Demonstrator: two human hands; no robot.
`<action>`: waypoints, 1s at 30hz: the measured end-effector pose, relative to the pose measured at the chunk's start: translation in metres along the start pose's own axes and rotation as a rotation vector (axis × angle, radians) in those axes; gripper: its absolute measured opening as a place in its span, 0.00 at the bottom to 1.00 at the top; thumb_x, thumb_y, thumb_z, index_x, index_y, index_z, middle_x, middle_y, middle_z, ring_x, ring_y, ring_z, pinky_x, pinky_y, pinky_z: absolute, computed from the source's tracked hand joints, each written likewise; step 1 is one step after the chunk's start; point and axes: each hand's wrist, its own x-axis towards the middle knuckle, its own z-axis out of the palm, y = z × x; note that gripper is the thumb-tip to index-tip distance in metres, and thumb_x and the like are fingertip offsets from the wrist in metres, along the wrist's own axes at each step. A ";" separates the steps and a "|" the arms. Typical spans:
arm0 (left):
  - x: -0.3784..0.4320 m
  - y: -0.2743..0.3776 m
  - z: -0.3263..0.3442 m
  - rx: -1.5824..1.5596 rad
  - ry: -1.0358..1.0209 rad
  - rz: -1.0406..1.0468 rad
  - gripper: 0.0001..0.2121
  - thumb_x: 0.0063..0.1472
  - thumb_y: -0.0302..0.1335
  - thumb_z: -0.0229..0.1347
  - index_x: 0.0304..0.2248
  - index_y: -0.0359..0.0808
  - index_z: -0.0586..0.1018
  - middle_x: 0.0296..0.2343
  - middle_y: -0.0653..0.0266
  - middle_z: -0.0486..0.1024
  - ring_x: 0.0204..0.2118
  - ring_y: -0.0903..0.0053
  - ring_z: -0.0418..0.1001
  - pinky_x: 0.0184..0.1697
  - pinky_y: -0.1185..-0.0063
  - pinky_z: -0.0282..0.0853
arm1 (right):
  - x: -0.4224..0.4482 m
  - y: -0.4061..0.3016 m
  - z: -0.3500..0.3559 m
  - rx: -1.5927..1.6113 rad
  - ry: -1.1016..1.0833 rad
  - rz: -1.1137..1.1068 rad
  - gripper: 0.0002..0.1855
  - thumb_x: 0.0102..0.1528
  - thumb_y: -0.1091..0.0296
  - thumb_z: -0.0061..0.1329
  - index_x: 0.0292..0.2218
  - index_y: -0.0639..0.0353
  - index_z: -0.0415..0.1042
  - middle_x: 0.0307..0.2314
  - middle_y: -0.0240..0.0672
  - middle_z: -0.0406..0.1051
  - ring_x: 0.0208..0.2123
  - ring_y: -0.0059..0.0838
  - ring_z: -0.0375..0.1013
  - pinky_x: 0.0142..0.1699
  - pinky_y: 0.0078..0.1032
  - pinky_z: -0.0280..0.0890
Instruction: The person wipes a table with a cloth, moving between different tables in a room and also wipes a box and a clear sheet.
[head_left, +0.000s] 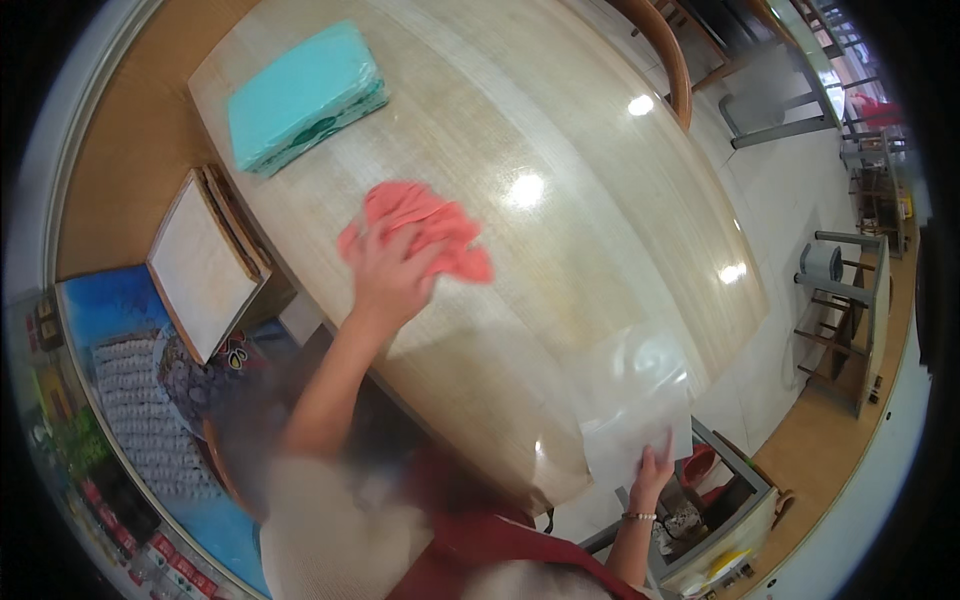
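Note:
A pink cloth (427, 229) lies crumpled on the light wood-grain table (555, 262). Over it my left hand (394, 266) is spread, gripping the cloth against the tabletop; motion blurs both slightly. At the near right corner of the table, my right hand (654, 469) holds the edge of a clear plastic sheet (634, 390), one finger stretched along it. Part of the sheet lies over the tabletop and part hangs past the corner. A beaded bracelet circles the right wrist.
A turquoise plastic-wrapped pack (307, 97) sits at the table's far left. Beside the left edge stands a wooden board-like piece (206, 262). A curved wooden chair back (667, 60) rises beyond the far edge. To the right is an open metal-framed stand (720, 487) with things inside.

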 end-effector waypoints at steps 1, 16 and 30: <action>-0.024 -0.016 -0.010 0.015 -0.099 -0.149 0.15 0.49 0.32 0.57 0.39 0.50 0.79 0.46 0.60 0.68 0.53 0.53 0.60 0.53 0.53 0.54 | -0.001 0.003 0.002 -0.003 0.006 0.001 0.31 0.55 0.82 0.40 0.60 0.55 0.56 0.24 0.19 0.64 0.17 0.08 0.52 0.20 0.11 0.48; -0.245 0.197 -0.017 -0.478 -0.152 0.363 0.08 0.53 0.34 0.52 0.33 0.52 0.78 0.38 0.63 0.69 0.49 0.57 0.62 0.54 0.47 0.47 | 0.000 0.003 0.061 0.116 -0.166 -0.199 0.27 0.57 0.74 0.39 0.58 0.58 0.57 0.22 0.26 0.65 0.19 0.14 0.60 0.24 0.14 0.57; -0.179 0.239 0.017 -0.374 -0.330 0.424 0.14 0.56 0.30 0.49 0.44 0.42 0.74 0.46 0.59 0.66 0.54 0.63 0.59 0.51 0.53 0.55 | -0.037 0.030 0.060 0.147 -0.276 -0.196 0.22 0.58 0.73 0.39 0.54 0.57 0.65 0.23 0.33 0.71 0.18 0.19 0.67 0.21 0.21 0.65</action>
